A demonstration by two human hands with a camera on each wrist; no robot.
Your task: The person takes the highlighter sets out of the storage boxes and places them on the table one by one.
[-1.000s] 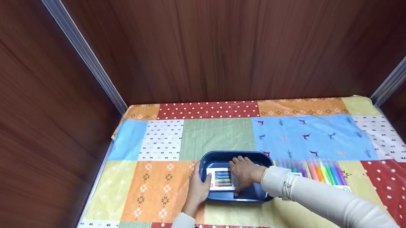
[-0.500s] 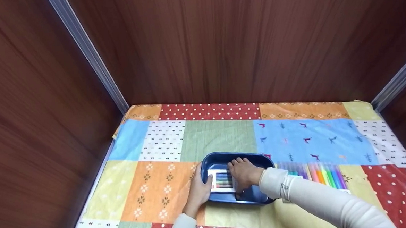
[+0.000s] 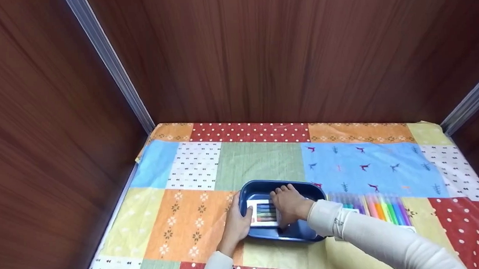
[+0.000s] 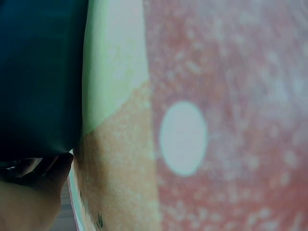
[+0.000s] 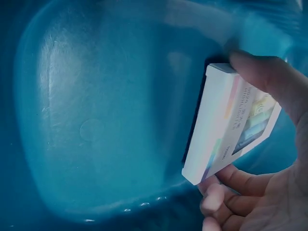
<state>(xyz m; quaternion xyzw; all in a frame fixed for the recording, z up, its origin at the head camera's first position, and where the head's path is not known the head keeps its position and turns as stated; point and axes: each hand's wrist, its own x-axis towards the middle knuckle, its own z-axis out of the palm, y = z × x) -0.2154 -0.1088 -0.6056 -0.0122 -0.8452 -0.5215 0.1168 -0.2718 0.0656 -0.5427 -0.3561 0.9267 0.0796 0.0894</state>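
A deep blue plastic tub (image 3: 300, 232) with rounded corners stands on the patterned tablecloth. Inside its left part lies a white highlighter box (image 3: 263, 213), its window showing a row of coloured pens. My right hand (image 3: 289, 205) reaches into the tub and holds the box by its right end; the right wrist view shows the thumb on one edge and the fingers (image 5: 240, 180) on the opposite one. My left hand (image 3: 237, 227) grips the tub's left end, fingers along the outside wall and thumb over the rim near the box. The left wrist view catches only part of that hand (image 4: 29, 204).
Right of the tub lie two clear packs of coloured pens, a bright one (image 3: 387, 211) and a darker one (image 3: 347, 200) partly under my right sleeve. Brown wood-grain panels (image 3: 235, 57) close off the back and sides of the table.
The head view has shifted slightly, so the scene sits a little lower and further right. Both hands keep their holds, and the box stays in the tub's left part.
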